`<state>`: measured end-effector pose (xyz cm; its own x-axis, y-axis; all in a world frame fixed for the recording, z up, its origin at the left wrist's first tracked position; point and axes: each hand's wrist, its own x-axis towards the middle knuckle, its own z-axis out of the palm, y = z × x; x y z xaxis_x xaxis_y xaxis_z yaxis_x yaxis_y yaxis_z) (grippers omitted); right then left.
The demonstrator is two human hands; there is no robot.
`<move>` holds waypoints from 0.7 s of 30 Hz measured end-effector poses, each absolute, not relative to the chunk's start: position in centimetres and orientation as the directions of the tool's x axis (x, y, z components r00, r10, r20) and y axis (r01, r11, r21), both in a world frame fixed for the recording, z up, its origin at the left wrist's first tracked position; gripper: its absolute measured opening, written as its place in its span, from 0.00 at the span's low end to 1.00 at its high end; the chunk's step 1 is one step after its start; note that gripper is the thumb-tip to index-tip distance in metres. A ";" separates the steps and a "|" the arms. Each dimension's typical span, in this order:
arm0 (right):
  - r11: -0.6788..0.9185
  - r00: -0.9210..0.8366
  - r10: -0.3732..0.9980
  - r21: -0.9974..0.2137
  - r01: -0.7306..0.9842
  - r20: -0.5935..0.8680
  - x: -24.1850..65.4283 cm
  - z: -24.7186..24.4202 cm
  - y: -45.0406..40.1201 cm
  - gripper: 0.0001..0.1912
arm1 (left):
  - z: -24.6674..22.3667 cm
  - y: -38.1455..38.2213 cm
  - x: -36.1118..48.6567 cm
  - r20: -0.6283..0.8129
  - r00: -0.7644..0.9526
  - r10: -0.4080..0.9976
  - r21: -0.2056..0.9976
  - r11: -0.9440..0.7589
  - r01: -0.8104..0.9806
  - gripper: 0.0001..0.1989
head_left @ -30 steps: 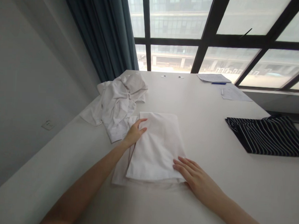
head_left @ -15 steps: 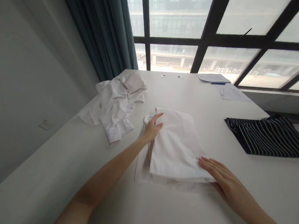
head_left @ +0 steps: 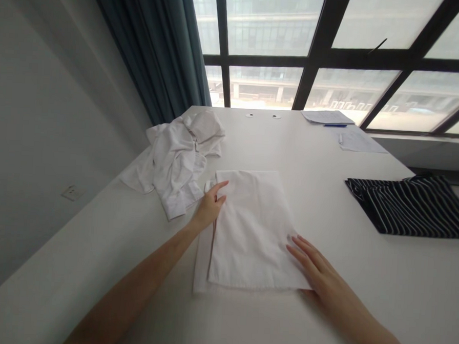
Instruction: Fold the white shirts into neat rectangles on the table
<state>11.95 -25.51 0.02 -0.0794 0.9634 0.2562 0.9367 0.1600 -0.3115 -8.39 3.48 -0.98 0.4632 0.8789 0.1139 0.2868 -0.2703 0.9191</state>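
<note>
A white folded garment, probably a shirt, lies on the white table in front of me. Its top layer is a neat panel, and a strip of the lower layer sticks out along the left and near edges. My left hand rests on the upper left edge, with index finger and thumb stretched apart on the cloth; its other fingers are hidden. At the lower right corner, my right hand has its fingers on top of the cloth and its thumb down by the underside of the edge.
A crumpled white shirt lies to the left. On the right is a folded black striped garment. Papers and a blue pen lie at the far right, near the window. A wall borders the table's left side.
The folded garment has shifted left and slightly toward me, both hands moving along with it. Its top panel now lies flatter and straighter. The other garments have stayed put.
</note>
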 end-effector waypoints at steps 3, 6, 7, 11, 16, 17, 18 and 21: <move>0.080 0.017 0.977 -0.439 0.895 0.212 11.9 -0.8 -25.8 0.35 | -0.9 3.4 -8.5 0.106 0.430 0.896 0.876 -0.288 0.386 0.25; 0.026 0.063 0.989 -0.572 0.820 0.135 12.1 -0.2 -25.9 0.37 | -1.4 3.4 -8.7 0.097 0.400 0.911 0.874 -0.270 0.405 0.25; 0.003 0.068 0.993 -0.619 0.786 0.092 12.3 0.2 -25.9 0.38 | -1.7 3.4 -8.8 0.094 0.398 0.913 0.881 -0.262 0.393 0.25; -0.173 0.187 0.979 -0.809 0.562 -0.079 13.4 1.7 -25.0 0.35 | -2.2 3.4 -9.0 0.091 0.414 0.906 0.905 -0.248 0.345 0.25; -0.270 0.316 0.934 -0.909 0.318 -0.166 14.0 1.3 -23.3 0.35 | -1.7 3.2 -8.6 0.092 0.443 0.892 0.917 -0.249 0.311 0.25; -0.270 0.305 0.936 -0.914 0.304 -0.176 13.9 1.3 -23.2 0.35 | -1.6 3.1 -8.5 0.091 0.448 0.889 0.919 -0.248 0.306 0.25; -0.271 0.289 0.939 -0.915 0.298 -0.184 13.9 1.4 -23.2 0.35 | -1.5 3.0 -8.2 0.088 0.454 0.887 0.922 -0.246 0.301 0.25; -0.258 0.256 0.949 -0.916 0.307 -0.181 14.1 2.2 -23.8 0.34 | -1.4 2.7 -7.3 0.079 0.488 0.869 0.934 -0.235 0.268 0.26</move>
<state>14.06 -23.81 2.15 0.2563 0.9494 -0.1813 0.3071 -0.2578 -0.9161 -7.34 2.74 -1.40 0.4878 0.8694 0.0791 0.2678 -0.2353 0.9343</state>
